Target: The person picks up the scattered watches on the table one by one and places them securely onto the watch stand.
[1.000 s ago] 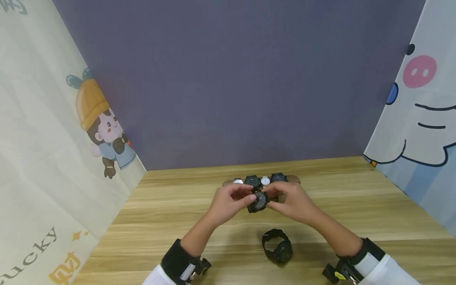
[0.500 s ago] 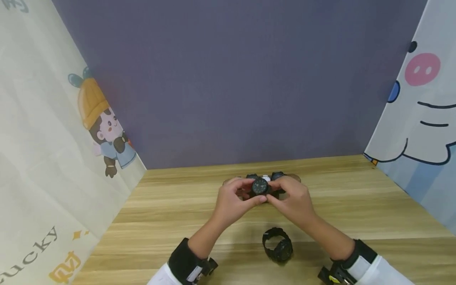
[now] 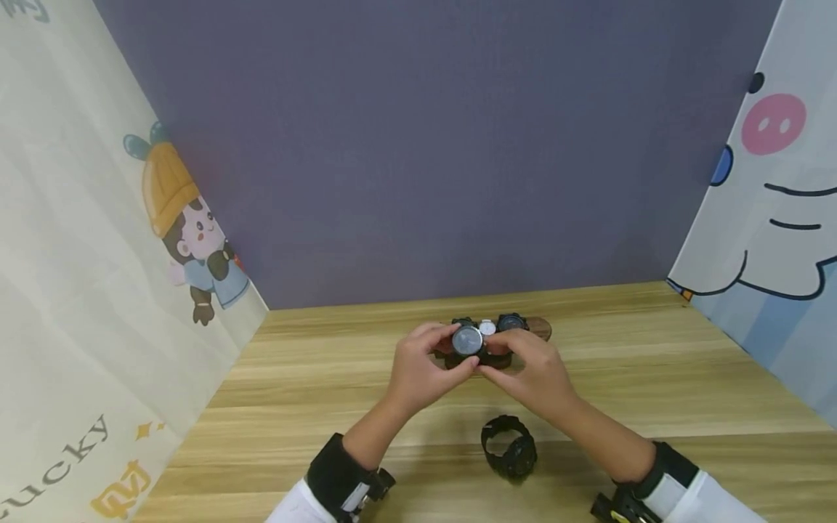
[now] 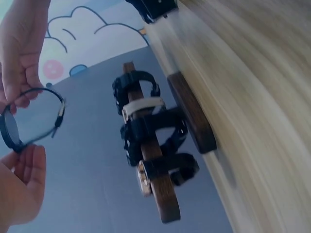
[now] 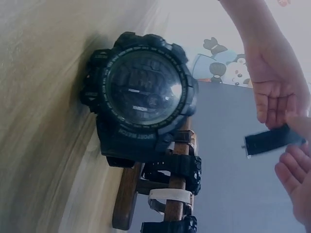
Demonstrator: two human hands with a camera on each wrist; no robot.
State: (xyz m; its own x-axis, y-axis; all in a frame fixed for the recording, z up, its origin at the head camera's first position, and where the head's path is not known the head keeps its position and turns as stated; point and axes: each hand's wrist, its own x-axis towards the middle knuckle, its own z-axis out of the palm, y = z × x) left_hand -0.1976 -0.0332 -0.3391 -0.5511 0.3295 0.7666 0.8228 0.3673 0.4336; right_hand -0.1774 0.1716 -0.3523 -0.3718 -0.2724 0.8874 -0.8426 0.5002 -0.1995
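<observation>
A round-faced watch with a dark strap (image 3: pixel 468 340) is held up in front of the watch stand. My left hand (image 3: pixel 423 369) grips its left side between thumb and fingers. My right hand (image 3: pixel 538 369) pinches it from the right. In the left wrist view the watch (image 4: pixel 10 127) is seen from the side, its strap forming a loop. Behind it, the wooden bar of the stand (image 4: pixel 167 206) carries several watches, among them a white-strapped watch (image 4: pixel 143 105). Both hands partly hide the stand in the head view.
A black sport watch (image 3: pixel 516 457) lies on the wooden table (image 3: pixel 314 378), nearer to me, between my forearms. The stand's wooden base (image 4: pixel 192 111) rests on the table near the grey-blue back panel (image 3: pixel 431 160). Printed cloths hang on both sides.
Both hands have raised the watch from just in front of the stand. Its face has since shifted slightly left and tilted, now looking paler. The sport watch on the table stays put.
</observation>
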